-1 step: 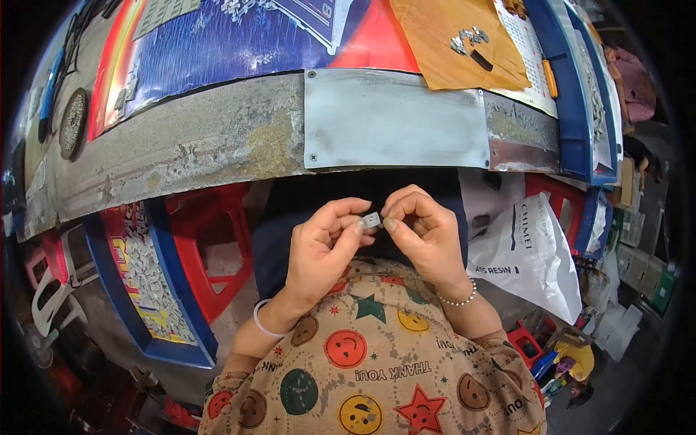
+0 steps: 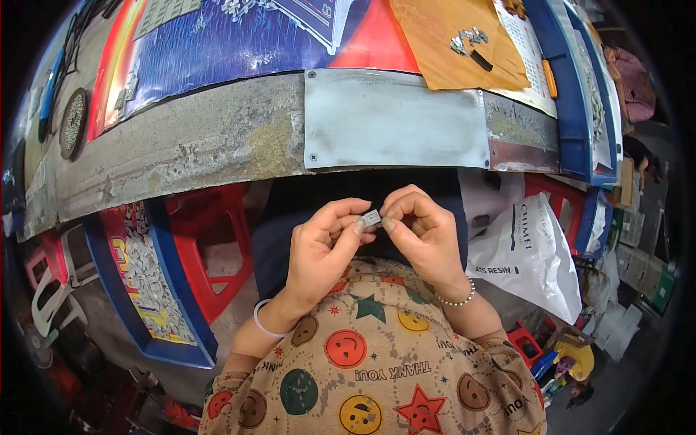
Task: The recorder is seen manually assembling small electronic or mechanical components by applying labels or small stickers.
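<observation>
Just beyond the near edge of the worktable, over my lap, I have a small light-grey rectangular part with dark slots in its face. My left hand pinches it between thumb and fingertips. From the other side, my right hand is closed, its thumb and forefinger at the part's right end. The part's edges are hidden behind my fingertips. A pale metal plate, screwed to the table edge, lies straight ahead of both hands.
A blue tray of small grey pieces stands lower left beside a red stool. A white plastic bag is at right. On the table are orange paper with metal bits, an oval brush and a blue bin.
The fingertips of my right hand have shifted very slightly at the part's right end, where a dark patch showed before and light grey shows now. All else looks the same.
</observation>
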`<state>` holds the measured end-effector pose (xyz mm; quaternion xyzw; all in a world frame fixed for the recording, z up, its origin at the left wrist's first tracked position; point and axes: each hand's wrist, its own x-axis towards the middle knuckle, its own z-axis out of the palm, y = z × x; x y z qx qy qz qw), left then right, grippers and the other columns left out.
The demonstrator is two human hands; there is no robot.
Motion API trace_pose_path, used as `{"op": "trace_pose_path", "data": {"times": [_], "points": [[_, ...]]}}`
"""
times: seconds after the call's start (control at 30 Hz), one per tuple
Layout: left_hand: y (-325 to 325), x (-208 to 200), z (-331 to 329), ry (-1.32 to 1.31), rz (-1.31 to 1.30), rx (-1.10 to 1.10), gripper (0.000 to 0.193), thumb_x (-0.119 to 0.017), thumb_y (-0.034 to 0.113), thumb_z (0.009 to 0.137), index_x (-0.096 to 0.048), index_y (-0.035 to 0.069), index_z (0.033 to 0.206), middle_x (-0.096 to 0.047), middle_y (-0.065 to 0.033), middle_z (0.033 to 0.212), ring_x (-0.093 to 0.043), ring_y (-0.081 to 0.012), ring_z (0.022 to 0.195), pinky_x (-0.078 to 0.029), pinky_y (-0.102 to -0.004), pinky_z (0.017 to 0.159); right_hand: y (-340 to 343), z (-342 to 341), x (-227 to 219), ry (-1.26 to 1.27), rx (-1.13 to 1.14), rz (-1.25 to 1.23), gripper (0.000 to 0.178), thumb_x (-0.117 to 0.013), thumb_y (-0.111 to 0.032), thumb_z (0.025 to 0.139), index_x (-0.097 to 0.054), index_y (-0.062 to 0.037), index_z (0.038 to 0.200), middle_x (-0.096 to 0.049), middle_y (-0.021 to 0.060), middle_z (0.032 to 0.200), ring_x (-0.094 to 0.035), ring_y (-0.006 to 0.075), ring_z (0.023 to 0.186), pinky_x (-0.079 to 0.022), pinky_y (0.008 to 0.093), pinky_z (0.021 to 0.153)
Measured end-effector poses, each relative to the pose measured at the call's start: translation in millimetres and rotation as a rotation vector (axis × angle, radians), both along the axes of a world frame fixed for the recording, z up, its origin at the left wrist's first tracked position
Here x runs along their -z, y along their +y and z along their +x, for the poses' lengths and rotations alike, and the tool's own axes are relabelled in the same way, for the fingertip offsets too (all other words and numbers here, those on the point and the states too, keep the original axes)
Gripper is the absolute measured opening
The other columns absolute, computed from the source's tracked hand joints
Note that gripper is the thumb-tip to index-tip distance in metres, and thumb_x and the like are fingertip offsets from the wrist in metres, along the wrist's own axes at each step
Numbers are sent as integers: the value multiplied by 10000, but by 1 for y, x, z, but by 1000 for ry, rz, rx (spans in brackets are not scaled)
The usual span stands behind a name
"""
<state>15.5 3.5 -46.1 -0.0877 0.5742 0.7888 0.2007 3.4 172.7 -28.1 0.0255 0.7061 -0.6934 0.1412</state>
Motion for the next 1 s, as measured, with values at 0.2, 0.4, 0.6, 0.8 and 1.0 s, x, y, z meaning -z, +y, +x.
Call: {"op": "trace_pose_path", "data": {"times": [0.2,0.4,0.6,0.8,1.0], "points": [[8,1,5,111,-91,-54,228,-543,-19,906,-587,-48,1128,-698,-105,953,-673,-130,865,-537,-238,759,-9,1,1,30,51,48,41,-579,45,827,-540,30,821,-537,62,922,-544,93,812,-472,225,710],[10,3,8,201,-167,-82,228,-565,-39,880,-598,-42,1106,-707,-111,925,-681,-128,838,-535,-235,742,-13,3,7,44,42,36,30,-552,45,886,-525,40,874,-491,82,995,-553,100,810,-492,228,721],[8,8,9,246,-218,-111,216,-583,-45,868,-611,-39,1081,-706,-109,909,-683,-127,808,-536,-233,715,-16,4,12,133,-11,197,39,-554,44,886,-516,35,879,-488,77,991,-538,97,812,-502,231,710],[6,7,11,251,-184,-152,202,-585,-46,868,-617,-42,1067,-704,-106,905,-682,-122,812,-534,-230,714,-25,7,10,-32,98,-46,125,-584,7,894,-483,10,967,-504,71,993,-540,100,825,-496,236,744],[5,5,10,217,-108,-156,192,-570,-46,879,-611,-48,1066,-702,-95,906,-675,-111,817,-536,-226,736,-24,1,6,-293,134,-371,159,-612,-46,901,-521,2,1023,-555,57,949,-573,113,869,-515,255,782]]}}
